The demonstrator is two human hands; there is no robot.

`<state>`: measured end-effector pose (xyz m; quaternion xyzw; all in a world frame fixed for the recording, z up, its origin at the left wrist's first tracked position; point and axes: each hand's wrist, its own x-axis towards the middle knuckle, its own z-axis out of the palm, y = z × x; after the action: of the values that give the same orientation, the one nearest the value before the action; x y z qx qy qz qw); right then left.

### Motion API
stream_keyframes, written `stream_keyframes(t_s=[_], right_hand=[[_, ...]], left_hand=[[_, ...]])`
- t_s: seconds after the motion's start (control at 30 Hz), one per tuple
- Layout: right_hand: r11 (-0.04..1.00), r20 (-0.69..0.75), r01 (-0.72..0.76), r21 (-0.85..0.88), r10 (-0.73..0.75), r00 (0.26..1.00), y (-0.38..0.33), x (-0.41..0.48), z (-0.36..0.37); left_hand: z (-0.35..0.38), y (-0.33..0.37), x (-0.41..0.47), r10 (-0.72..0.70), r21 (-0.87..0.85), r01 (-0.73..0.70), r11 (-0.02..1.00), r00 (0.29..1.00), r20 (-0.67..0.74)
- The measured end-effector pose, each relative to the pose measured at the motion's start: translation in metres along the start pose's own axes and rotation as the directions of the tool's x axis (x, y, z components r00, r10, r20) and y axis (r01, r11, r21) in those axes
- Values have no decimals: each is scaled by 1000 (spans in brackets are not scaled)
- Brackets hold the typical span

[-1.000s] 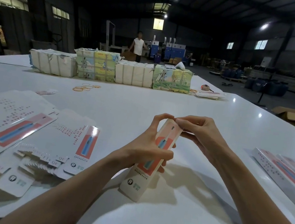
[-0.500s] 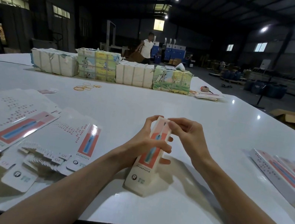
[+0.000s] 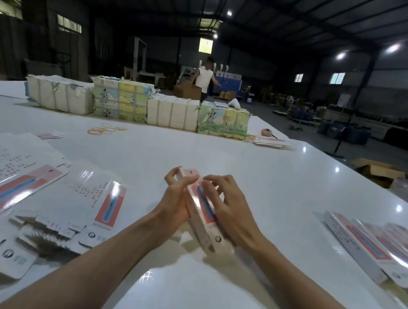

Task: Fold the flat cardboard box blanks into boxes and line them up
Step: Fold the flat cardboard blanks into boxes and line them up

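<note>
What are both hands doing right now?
Left hand: grips the folded box near its top end.
Right hand: fingers curled over the same box, holding it.

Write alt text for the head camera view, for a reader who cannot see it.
The left hand and right hand hold a slim pink-and-white cardboard box, tilted, at a white table. Flat box blanks lie spread to the left; finished boxes lie in a row to the right.
</note>
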<state>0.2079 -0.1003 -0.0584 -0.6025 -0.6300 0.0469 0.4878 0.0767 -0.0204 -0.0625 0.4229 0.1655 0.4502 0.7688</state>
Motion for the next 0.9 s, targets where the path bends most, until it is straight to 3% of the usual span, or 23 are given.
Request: stream_keyframes(t_s=[0.03,0.1,0.23,0.37,0.5,0.67,0.9], right_hand=[[998,52,22,-61,-19,998,-1,-2,1],[977,121,75,-198,-51,991,-1,-4,3],[966,41,24,-258,-13,999,-2,-1,-14],[902,-56,-98,-420,82,995,10,-9,-57],[725,-137,-269,-634,237,962,41,-42,-114],[323,-229,-328,-888,308,924,75,-79,-161],[216,-317,-408,-887,356,879,80,-98,-185]], left_hand=[[1,1,-2,-1,-76,2,997,1000,11],[4,3,-5,-20,-58,21,998,1000,16],[2,-2,-8,-118,171,101,980,989,91],[-7,-9,-9,-179,520,41,853,959,219],[-9,-10,-10,-169,632,-66,772,937,305],[-2,-6,-17,-155,701,-125,702,934,321],[4,-6,-22,-153,731,-147,666,932,328]])
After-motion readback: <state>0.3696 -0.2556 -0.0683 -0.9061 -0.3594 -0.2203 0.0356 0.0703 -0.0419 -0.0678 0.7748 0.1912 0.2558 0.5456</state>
